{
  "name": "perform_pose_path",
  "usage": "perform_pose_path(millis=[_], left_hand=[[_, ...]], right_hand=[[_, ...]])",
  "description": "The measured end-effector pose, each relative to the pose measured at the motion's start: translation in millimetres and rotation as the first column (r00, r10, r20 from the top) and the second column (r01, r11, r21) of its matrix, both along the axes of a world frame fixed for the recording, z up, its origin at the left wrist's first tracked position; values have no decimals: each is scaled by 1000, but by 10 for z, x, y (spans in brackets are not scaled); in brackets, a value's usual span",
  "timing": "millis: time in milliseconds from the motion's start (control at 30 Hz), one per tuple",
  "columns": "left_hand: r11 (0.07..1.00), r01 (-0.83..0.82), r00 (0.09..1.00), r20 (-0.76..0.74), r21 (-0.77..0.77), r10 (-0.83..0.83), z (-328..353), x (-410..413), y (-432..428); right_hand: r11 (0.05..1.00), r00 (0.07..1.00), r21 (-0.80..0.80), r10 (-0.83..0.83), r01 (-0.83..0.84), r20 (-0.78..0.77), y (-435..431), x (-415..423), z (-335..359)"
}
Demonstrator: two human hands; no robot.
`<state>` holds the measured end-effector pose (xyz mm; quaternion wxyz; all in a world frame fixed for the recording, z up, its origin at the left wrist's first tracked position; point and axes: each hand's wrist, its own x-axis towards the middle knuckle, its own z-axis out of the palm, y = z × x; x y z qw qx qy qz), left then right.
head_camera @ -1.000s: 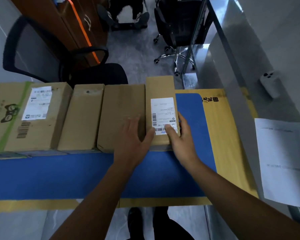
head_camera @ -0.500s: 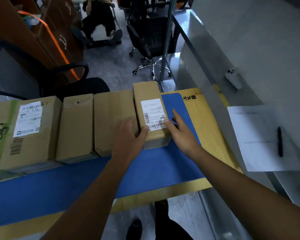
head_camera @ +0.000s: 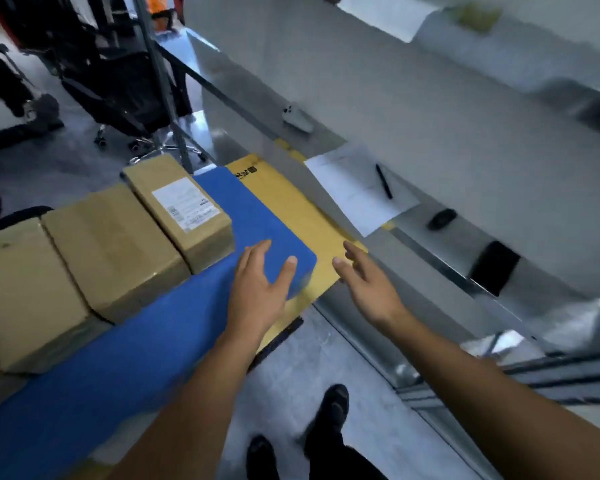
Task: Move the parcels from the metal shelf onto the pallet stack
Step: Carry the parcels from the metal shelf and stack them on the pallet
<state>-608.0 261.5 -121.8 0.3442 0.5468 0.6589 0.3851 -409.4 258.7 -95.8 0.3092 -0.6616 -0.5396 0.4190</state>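
Both hands, left hand and right hand, open-fingered, empty, by smooth blue-and-yellow board beside boxy brown cardboard parcels.

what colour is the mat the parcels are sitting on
The mat is blue, laid over a yellow-brown board; the head view shows it clearly.

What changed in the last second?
Both hands let go of the labelled parcel and swung right: the left hand is now open over the blue sheet, and the right hand is open over the yellow board, nearer the metal shelf. The labelled parcel stays at the end of the row of parcels.
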Motion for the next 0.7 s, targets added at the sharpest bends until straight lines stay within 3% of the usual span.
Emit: perform_pose_path(millis=[167, 300, 567, 700], left_hand=[[956, 294, 955, 36, -20, -293, 43, 924, -334], [872, 490, 871, -31, -1, -489, 172, 1713, -651], [711, 703, 710, -76, 17, -700, 461, 3482, -1744], [585, 811, 584, -93, 23, -806, 551, 4482, -2518]], right_hand=[[977, 974, 43, -210, 207, 83, -716, 953, 195], [933, 923, 112, -355, 341, 148, -1357, 1677, 273], [791, 786, 166, -609, 589, 109, -2903, 3107, 350], [692, 692, 180, -718, 699, 78, -3806, 3847, 421]])
